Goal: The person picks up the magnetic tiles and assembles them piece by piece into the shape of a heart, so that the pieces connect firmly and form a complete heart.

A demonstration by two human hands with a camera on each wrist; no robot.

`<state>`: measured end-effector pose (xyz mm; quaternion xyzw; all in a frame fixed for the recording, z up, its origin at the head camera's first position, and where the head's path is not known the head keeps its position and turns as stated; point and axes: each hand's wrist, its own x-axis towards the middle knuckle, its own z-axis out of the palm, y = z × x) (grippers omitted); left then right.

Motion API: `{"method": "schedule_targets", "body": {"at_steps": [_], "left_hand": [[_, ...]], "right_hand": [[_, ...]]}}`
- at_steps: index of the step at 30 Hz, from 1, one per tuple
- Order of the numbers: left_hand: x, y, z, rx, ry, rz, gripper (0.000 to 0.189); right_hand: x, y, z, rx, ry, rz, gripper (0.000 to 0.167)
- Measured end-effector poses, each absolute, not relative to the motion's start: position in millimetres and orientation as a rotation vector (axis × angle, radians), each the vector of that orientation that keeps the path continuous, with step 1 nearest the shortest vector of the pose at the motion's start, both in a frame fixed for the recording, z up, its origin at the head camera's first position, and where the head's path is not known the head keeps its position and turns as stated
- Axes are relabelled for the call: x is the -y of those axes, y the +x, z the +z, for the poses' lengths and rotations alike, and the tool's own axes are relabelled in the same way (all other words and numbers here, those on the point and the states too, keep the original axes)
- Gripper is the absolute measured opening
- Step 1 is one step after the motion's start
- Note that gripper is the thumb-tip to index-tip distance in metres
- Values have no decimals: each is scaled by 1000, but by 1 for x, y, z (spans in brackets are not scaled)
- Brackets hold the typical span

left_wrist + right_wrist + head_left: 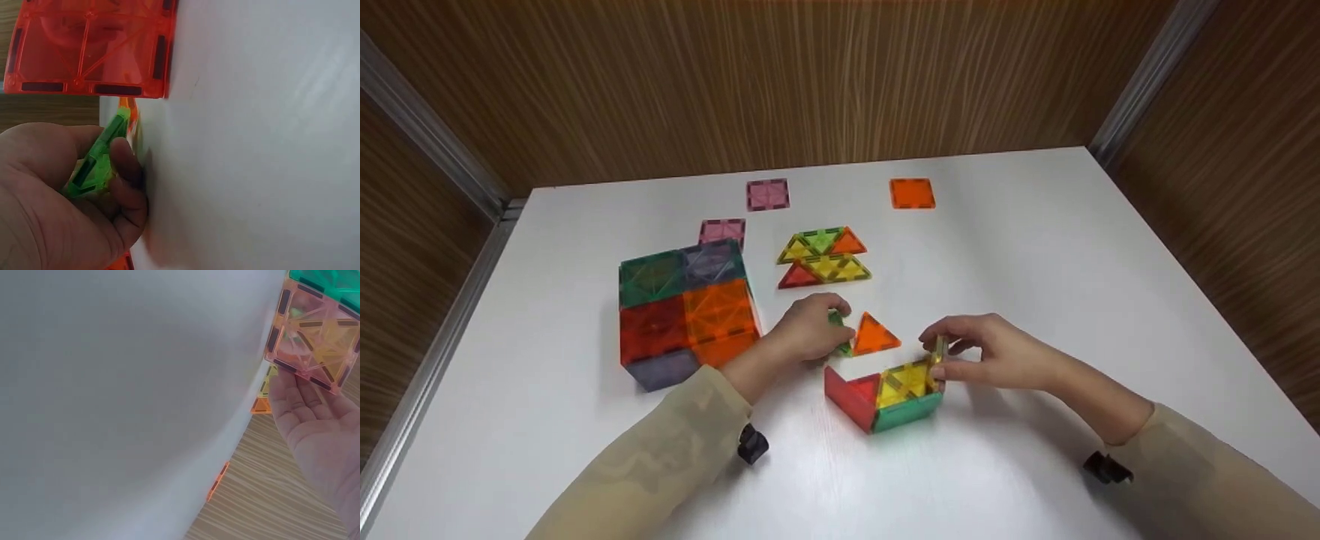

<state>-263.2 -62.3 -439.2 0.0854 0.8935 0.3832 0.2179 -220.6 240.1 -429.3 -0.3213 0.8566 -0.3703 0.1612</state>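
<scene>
My left hand (pixel 810 330) pinches a green triangular magnetic tile (pixel 98 163) between thumb and fingers, tilted up off the white table. Just right of it lies an orange triangle tile (pixel 876 335). My right hand (pixel 997 352) grips an upright, pale pink square tile (pixel 312 337) by its edge. This tile stands at the right side of a small open box shape. That shape has a red wall (pixel 851 401), a teal front wall (pixel 911 412) and a floor of yellow triangles (pixel 901 382) with a red triangle.
A larger block of square tiles (pixel 652 330) stands at the left, close to my left forearm. Behind my hands lies a flat group of triangle tiles (pixel 825 264). Pink squares (pixel 767 195) and an orange square (pixel 913 193) lie farther back, before the wood-grain wall (pixel 840 82).
</scene>
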Motion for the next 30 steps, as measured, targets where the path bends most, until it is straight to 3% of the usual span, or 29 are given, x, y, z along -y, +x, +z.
{"method": "schedule_targets", "body": {"at_steps": [3, 6, 10, 18, 30], "left_hand": [[64, -262, -437, -2593, 286, 906, 52], [65, -261, -435, -2688, 305, 748, 58], [66, -258, -433, -2776, 300, 602, 52], [68, -263, -438, -2766, 389, 810, 37], [63, -258, -432, -2713, 540, 928, 34]], "right_hand": [[-240, -220, -430, -2440, -933, -1071, 43], [-240, -220, -430, -2439, -943, -1068, 42], [-240, -221, -431, -2440, -936, -1061, 43], [-242, -221, -434, -2439, -926, -1069, 42], [-243, -221, -433, -2434, -894, -1095, 46]]}}
